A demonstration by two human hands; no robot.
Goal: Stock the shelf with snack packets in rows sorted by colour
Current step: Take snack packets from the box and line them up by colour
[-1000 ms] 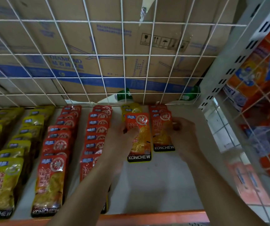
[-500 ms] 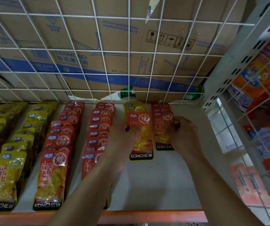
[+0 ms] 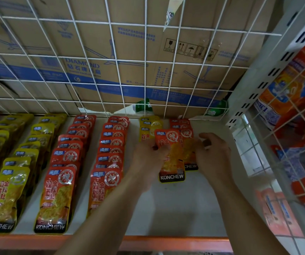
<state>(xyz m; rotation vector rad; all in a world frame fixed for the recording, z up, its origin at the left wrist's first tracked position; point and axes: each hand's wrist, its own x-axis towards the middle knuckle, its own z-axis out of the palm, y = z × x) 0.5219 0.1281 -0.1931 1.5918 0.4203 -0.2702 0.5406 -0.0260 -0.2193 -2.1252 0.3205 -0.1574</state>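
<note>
Looking down through the head camera, I see the left hand [image 3: 149,162] pinching the left edge of a red packet [image 3: 172,159], its fingers curled onto it near the upper corner. That packet lies flat on the white shelf [image 3: 184,208], a little tilted, with its KONCHEW label toward me. It overlaps the front of a short red stack [image 3: 182,126] that runs back to the grid [image 3: 146,74].

The right hand [image 3: 215,157] sits just beside the packet's right edge with its fingers bent inward. I cannot tell whether they grip the packet, the stack packet under it, or nothing at all.

Just left of the red packet, a short yellow stack [image 3: 149,128] reaches the back of the shelf, partly hidden by the left hand. Farther left run two full red rows [image 3: 109,181], front to back, and beyond them the yellow rows [image 3: 17,181].

Behind the grid stand cardboard boxes [image 3: 92,52] with blue print. An orange lip [image 3: 166,242] edges the shelf front. On the right, orange bags [image 3: 291,92] sit behind more wire.
</note>
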